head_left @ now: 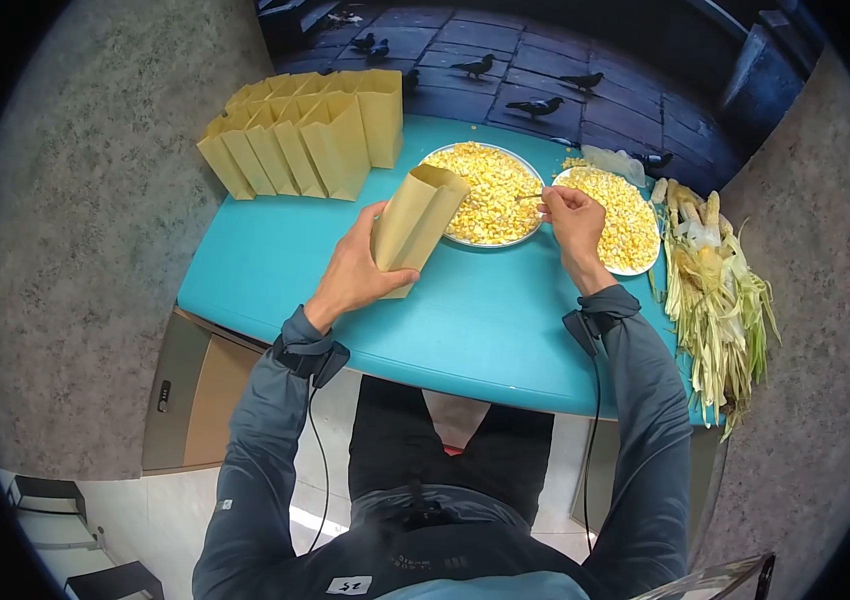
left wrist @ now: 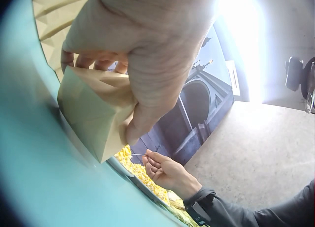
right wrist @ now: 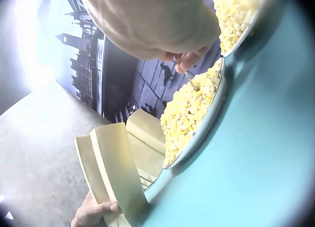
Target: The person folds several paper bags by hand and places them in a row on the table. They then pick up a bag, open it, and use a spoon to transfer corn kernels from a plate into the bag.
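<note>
Head cam: L hand [head_left: 357, 265] grips tan bag [head_left: 417, 222]; R hand [head_left: 578, 225] pinches thin utensil [right wrist: 190, 80] touching corn [head_left: 488, 195]

tan paper bag [head_left: 413, 230], yellow and cream corn kernels [head_left: 495, 190], teal tabletop [head_left: 485, 320], mottled grey wall [head_left: 115, 200], slate-blue backdrop [head_left: 435, 38] patterned with black birds [head_left: 537, 107]

Look at those dark grey sleeves [head_left: 253, 440], black wrist straps [head_left: 297, 364] at eight and three o'clock, thin black cables [head_left: 327, 477], black trousers [head_left: 383, 440] at six, and a white chest label [head_left: 349, 585] near half past six
</note>
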`<state>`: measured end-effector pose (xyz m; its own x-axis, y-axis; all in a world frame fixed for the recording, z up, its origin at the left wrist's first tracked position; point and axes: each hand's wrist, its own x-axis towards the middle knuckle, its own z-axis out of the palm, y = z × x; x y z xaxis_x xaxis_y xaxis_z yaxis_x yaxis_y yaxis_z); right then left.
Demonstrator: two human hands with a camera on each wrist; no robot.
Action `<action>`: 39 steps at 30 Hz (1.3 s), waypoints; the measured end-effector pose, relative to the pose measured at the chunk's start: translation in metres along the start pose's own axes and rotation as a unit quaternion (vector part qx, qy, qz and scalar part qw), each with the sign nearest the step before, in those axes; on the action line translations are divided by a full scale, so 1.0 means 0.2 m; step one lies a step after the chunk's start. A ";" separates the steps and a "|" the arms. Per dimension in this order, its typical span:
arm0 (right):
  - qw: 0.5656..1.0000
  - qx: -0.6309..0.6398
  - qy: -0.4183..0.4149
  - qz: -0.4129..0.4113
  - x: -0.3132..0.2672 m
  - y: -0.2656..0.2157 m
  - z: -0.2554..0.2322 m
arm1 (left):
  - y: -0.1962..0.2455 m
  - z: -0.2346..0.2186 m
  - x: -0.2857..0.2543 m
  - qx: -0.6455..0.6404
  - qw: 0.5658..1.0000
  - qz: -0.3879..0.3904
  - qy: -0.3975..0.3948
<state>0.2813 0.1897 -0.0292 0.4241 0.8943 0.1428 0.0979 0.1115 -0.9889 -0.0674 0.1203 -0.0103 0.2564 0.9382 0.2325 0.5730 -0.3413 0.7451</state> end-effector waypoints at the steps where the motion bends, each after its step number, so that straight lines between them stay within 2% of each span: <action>1: 1.000 0.001 -0.001 0.002 0.00 -0.01 0.00 | 0.00 0.00 0.00 0.002 1.000 0.000 0.001; 6: 0.995 0.057 -0.006 0.077 0.02 0.00 0.01 | -0.01 -0.01 0.00 0.004 1.000 0.000 0.002; 9: 0.993 0.081 -0.005 0.088 0.03 0.01 0.02 | 0.00 -0.01 0.00 0.005 1.000 -0.001 0.001; 15: 0.996 0.070 -0.017 0.049 -0.02 0.02 0.05 | -0.01 0.01 0.01 -0.003 1.000 0.011 0.002; 20: 0.995 0.082 0.001 0.063 0.01 0.02 0.05 | -0.01 0.02 0.01 0.001 0.999 0.028 0.015; 26: 0.994 0.092 0.009 0.062 0.01 -0.01 0.03 | -0.01 -0.02 0.02 0.004 1.000 0.009 0.007; 32: 0.993 0.096 0.007 0.068 0.04 0.01 0.01 | -0.02 -0.03 0.14 0.028 0.999 0.021 -0.019; 35: 0.992 0.103 0.011 0.067 0.05 -0.01 0.01 | 0.00 -0.05 0.21 0.063 0.996 0.021 -0.061; 37: 0.992 0.106 0.015 0.067 0.05 -0.03 0.01 | 0.03 -0.05 0.25 0.087 0.991 -0.031 -0.100; 39: 0.990 0.126 0.012 0.058 0.06 -0.05 0.01 | 0.05 -0.04 0.28 0.095 0.989 -0.033 -0.105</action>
<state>0.2834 0.1998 -0.0173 0.4403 0.8975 0.0253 -0.1788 0.1153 -0.9771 -0.0539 0.1697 0.0142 0.3581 0.9329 0.0384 0.7249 -0.3037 0.6183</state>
